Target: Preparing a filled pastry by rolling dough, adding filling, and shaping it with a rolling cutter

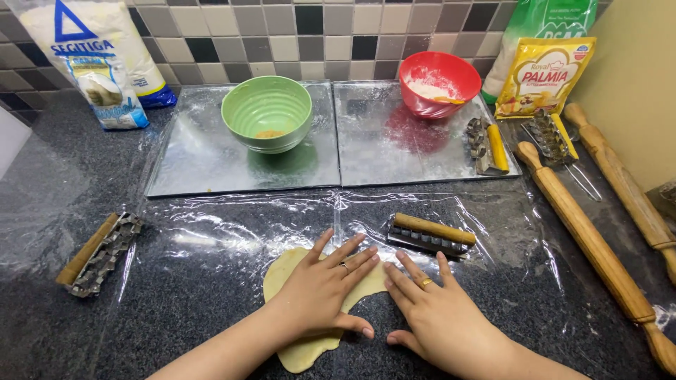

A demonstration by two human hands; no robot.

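A flattened sheet of pale yellow dough lies under clear plastic film on the dark stone counter. My left hand lies flat on the dough, fingers spread. My right hand presses flat beside it, its fingertips at the dough's right edge. Just beyond my right hand sits a metal cutter roller with a wooden handle.
Two metal trays at the back hold a green bowl and a red bowl with flour. Two wooden rolling pins lie at right. Another cutter roller lies at left. Flour bags and a yellow packet stand against the tiled wall.
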